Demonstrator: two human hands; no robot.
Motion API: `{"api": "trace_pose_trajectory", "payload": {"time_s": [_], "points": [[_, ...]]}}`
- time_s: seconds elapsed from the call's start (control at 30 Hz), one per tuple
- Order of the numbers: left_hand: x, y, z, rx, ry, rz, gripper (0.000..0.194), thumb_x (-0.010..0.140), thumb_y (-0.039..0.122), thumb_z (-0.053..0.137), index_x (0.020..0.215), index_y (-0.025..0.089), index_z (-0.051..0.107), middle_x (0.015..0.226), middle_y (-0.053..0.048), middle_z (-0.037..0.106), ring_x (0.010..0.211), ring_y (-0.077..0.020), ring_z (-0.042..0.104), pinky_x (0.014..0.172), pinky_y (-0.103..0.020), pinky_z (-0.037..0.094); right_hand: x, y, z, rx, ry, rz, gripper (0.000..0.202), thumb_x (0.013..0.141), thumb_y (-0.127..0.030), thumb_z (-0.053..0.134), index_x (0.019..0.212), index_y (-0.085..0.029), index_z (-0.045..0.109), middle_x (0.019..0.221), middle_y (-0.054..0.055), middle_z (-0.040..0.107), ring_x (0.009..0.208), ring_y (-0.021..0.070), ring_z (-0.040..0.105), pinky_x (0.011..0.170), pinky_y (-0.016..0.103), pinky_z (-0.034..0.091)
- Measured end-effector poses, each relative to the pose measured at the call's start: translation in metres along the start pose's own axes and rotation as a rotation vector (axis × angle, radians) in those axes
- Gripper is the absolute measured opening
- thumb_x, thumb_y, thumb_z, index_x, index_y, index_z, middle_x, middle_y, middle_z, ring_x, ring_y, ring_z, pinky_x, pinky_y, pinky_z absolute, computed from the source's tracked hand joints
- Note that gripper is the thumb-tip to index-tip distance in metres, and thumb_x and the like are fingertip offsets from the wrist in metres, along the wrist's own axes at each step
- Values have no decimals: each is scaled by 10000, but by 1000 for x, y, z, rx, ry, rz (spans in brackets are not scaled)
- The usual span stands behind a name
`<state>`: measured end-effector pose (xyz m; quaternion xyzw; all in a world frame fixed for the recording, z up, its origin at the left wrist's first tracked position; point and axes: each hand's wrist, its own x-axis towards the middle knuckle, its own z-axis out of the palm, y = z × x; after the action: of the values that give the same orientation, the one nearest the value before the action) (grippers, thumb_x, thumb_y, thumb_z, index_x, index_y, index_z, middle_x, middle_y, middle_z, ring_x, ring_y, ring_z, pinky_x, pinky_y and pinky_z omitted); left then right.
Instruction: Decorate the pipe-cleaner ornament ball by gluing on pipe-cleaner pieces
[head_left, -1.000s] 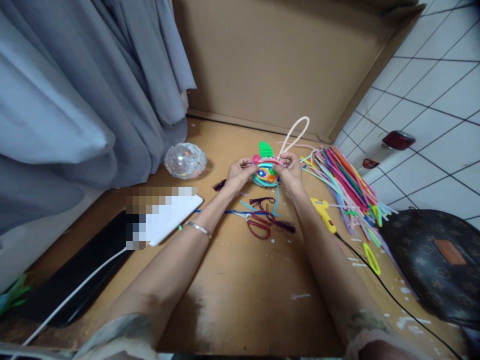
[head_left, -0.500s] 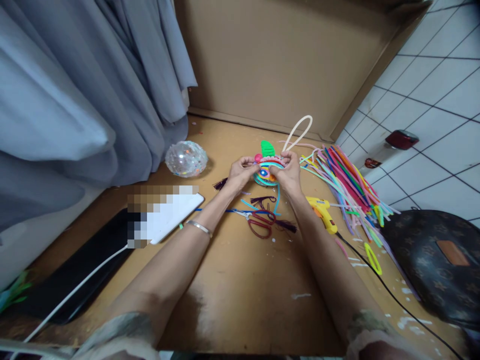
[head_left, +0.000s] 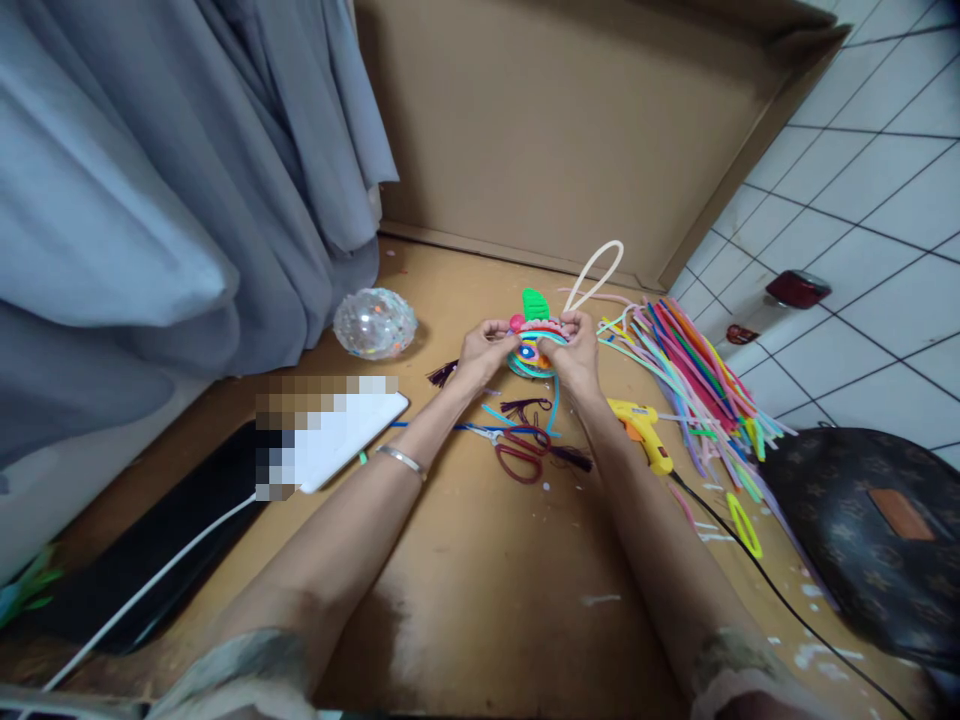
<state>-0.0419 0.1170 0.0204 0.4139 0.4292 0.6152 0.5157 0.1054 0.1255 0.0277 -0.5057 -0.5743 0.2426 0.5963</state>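
Between my two hands is a round, many-coloured pipe-cleaner craft piece, with an eye-like blue and white spot, a green leaf shape on top and a pink ball beside it. My left hand pinches its left side. On the right edge, my right hand grips it with the thumb on the front. A cream loop rises behind the right hand. Below the piece, a light-blue strand hangs toward red-handled scissors. Dark tassels lie around the scissors.
A clear ball sits at the back left, near the grey curtain. To the right are a yellow glue gun with a black cord, a bundle of pipe cleaners and a dark bag. A white phone-like slab lies left.
The whole view has shifted slightly. Both hands keep their hold on the craft piece, with little visible movement.
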Motion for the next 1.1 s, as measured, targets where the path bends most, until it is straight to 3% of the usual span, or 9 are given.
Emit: {"api": "trace_pose_trajectory", "payload": {"time_s": [0.27, 0.73, 0.97, 1.1], "points": [[3, 0, -3, -20, 9, -33, 252, 565, 226, 756, 797, 182, 669, 716, 11, 663, 656, -122, 579, 629, -240, 480, 2, -13, 2, 193, 68, 69, 358, 591, -275, 648, 917, -255, 502, 805, -49, 513, 790, 150, 536, 788, 305, 486], [5, -3, -5, -8, 13, -23, 216, 573, 256, 728, 767, 190, 660, 683, 15, 640, 629, -113, 552, 565, -212, 430, 2, -16, -1, 195, 160, 41, 235, 616, -218, 600, 841, -233, 534, 829, -36, 576, 800, 141, 540, 797, 289, 473], [8, -7, -7, 26, 64, 1, 223, 609, 292, 727, 792, 194, 644, 731, 16, 632, 647, -121, 551, 611, -238, 440, 6, -11, -4, 157, 180, 56, 183, 666, -263, 597, 836, -234, 536, 800, -39, 562, 751, 139, 523, 739, 281, 472], [7, -7, -12, 108, 154, 120, 85, 733, 275, 660, 777, 203, 643, 748, 16, 636, 736, -143, 577, 717, -246, 455, 7, -15, -7, 113, 282, -10, 94, 725, -291, 559, 791, -231, 529, 771, -33, 536, 725, 138, 502, 724, 283, 452]]}}
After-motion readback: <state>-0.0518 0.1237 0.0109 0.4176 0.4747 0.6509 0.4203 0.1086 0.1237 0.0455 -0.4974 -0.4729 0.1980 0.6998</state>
